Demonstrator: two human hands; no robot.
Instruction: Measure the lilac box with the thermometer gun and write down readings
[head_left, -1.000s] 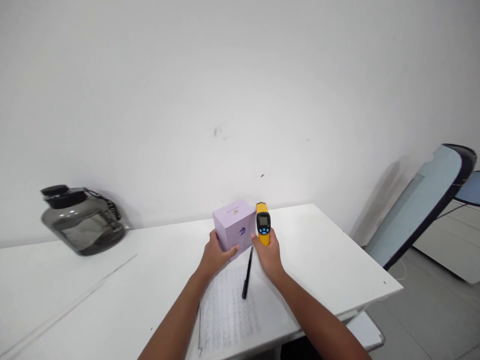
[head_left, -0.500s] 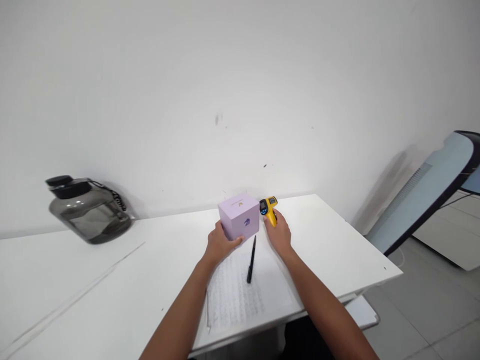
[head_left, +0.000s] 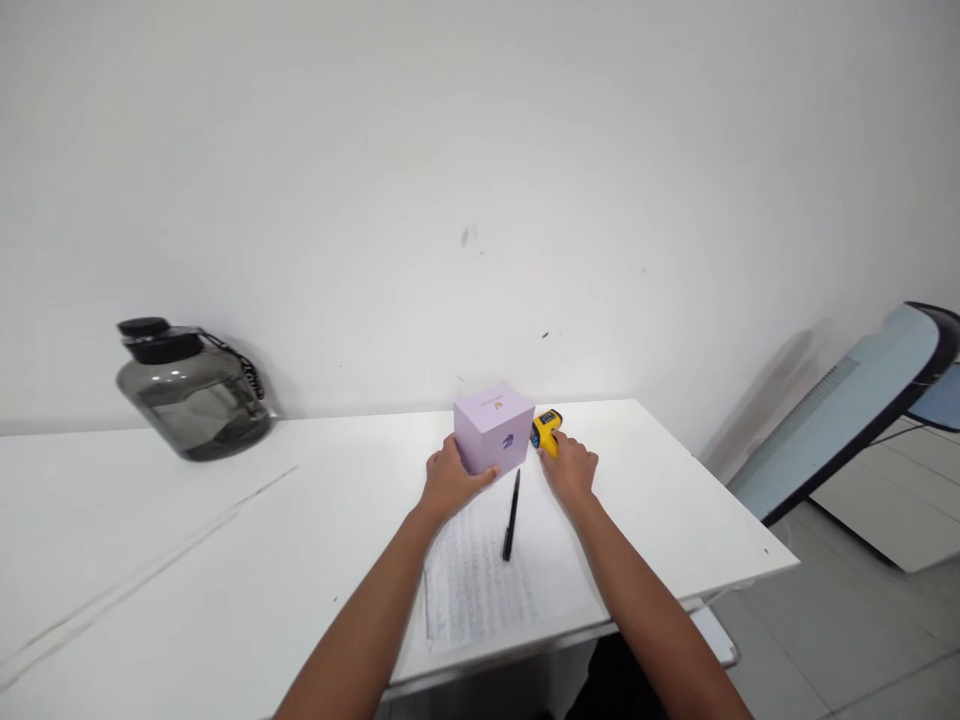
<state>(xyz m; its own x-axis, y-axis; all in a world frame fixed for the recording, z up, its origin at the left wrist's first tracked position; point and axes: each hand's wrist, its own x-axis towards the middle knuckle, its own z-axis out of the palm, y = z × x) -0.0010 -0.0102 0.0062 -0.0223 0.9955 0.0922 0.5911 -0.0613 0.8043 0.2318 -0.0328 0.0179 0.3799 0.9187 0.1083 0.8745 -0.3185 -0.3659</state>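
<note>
My left hand (head_left: 448,482) is grasping the box (head_left: 491,440): the fingers lie along its left side, and the thumb is pressed on the low part of the front face. My right hand (head_left: 574,472) is curled around the handle of the yellow gun (head_left: 547,430); how tightly, I cannot tell, because some fingers are hidden.

The box is near the back edge of the surface (head_left: 675,490), to the left of the back right corner. The gun is just beside its right side, nearer to that corner, tilted over and seemingly resting on the surface.

I judge the box to be stiff card, not heavy, with smooth faces that may slip a little; two opposite sides near the bottom would be a safe hold. The gun is probably light, hard plastic, and its handle is the natural place to grip; its small display I would not press.

Nearer to me, the pen (head_left: 511,520) lies on the paper (head_left: 480,590), which reaches close to the front edge. Farther away, to the left, the bottle (head_left: 195,405) is by the back edge, next to the wall (head_left: 480,180).
</note>
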